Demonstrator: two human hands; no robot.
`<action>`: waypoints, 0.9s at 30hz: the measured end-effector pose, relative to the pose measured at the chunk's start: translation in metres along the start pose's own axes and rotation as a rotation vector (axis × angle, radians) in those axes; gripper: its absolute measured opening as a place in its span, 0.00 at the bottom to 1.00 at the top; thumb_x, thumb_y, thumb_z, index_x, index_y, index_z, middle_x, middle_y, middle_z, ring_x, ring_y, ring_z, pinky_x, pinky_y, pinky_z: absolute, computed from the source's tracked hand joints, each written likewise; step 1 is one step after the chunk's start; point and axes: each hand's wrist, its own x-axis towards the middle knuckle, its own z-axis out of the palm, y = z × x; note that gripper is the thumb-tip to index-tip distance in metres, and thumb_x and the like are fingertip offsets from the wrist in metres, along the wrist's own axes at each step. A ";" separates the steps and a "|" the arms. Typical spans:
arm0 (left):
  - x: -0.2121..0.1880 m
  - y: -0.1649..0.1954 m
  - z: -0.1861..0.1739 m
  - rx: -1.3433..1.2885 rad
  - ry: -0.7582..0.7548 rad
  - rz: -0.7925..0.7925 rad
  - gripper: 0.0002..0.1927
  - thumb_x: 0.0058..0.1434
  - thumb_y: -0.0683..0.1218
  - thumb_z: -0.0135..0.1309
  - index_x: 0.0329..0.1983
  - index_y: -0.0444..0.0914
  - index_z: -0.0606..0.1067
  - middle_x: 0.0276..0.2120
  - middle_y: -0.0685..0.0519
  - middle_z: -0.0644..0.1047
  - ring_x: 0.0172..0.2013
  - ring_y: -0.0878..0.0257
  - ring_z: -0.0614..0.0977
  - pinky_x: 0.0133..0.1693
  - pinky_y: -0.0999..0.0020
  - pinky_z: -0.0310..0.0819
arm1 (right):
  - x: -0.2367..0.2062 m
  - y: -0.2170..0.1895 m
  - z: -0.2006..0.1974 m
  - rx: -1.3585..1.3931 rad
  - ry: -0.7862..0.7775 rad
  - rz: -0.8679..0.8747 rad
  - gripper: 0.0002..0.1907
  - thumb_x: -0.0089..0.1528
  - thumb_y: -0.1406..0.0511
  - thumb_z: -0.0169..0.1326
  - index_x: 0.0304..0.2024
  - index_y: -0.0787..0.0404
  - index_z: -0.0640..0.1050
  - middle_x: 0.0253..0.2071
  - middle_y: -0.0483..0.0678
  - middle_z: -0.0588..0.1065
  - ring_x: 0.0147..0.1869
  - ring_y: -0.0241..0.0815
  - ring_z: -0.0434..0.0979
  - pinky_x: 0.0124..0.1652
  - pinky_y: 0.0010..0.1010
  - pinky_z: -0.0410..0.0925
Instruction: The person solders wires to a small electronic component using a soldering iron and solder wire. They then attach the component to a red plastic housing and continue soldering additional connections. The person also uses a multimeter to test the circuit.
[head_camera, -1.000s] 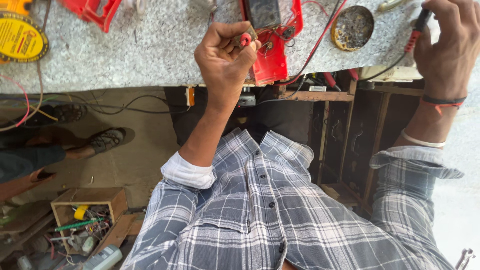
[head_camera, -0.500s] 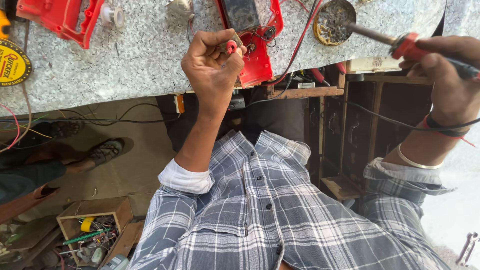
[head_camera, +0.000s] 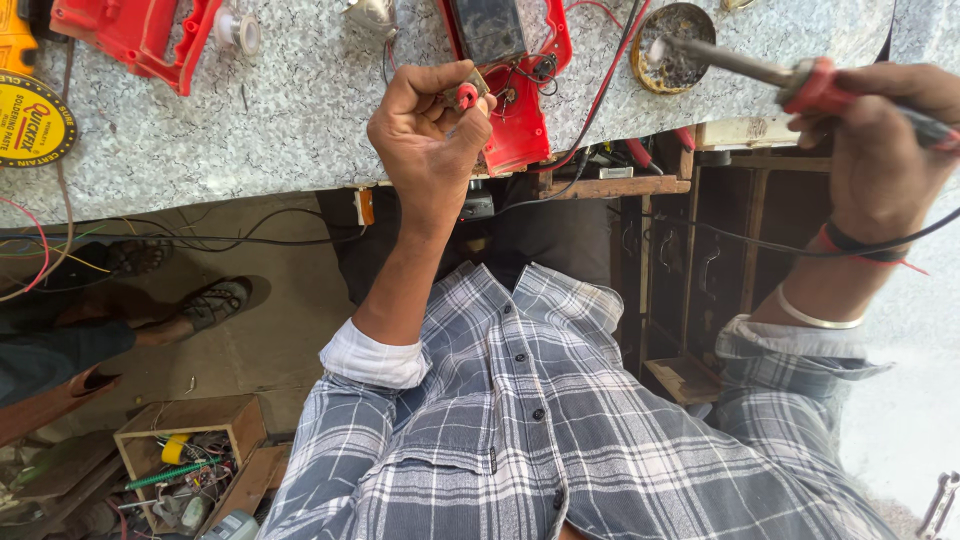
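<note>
My left hand (head_camera: 425, 140) is closed around a small red-capped part (head_camera: 466, 96), held just above the speckled worktop (head_camera: 250, 130). It sits beside an opened red device casing (head_camera: 520, 120) with a dark board and red and black wires. My right hand (head_camera: 880, 140) grips a red-handled soldering iron (head_camera: 810, 85). The iron's metal tip reaches into a small round tin (head_camera: 672, 50) of dark paste at the bench's far side. A black cord runs from the iron past my wrist.
Another red casing half (head_camera: 130, 35) and a yellow round tin (head_camera: 30, 120) lie at the bench's left. Under the bench are wooden shelves (head_camera: 700, 260) and loose cables. On the floor are a wooden box of parts (head_camera: 185, 450) and another person's sandalled foot (head_camera: 210, 300).
My right hand has swung the soldering iron leftwards and down until its tip sits in the round tin. My left hand keeps the same grip on the red-capped part.
</note>
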 end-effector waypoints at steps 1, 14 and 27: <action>0.000 0.000 0.001 0.003 0.002 -0.002 0.11 0.63 0.28 0.58 0.47 0.29 0.75 0.41 0.49 0.79 0.43 0.65 0.84 0.53 0.65 0.86 | -0.003 0.011 -0.005 0.155 0.028 -0.011 0.13 0.78 0.62 0.58 0.53 0.68 0.75 0.44 0.63 0.80 0.43 0.51 0.84 0.41 0.32 0.76; 0.000 0.006 0.009 -0.001 -0.011 -0.022 0.12 0.63 0.28 0.57 0.48 0.30 0.75 0.40 0.51 0.80 0.42 0.67 0.84 0.51 0.69 0.84 | -0.004 0.051 0.009 0.601 -0.051 -0.032 0.17 0.68 0.56 0.58 0.48 0.62 0.74 0.38 0.59 0.80 0.34 0.45 0.84 0.32 0.30 0.74; -0.005 0.003 0.002 0.046 -0.070 -0.042 0.12 0.65 0.30 0.62 0.49 0.31 0.76 0.43 0.53 0.81 0.40 0.74 0.81 0.48 0.78 0.79 | 0.023 -0.044 0.077 -0.425 -0.424 -0.333 0.09 0.59 0.67 0.68 0.39 0.62 0.81 0.46 0.64 0.79 0.45 0.52 0.84 0.41 0.32 0.78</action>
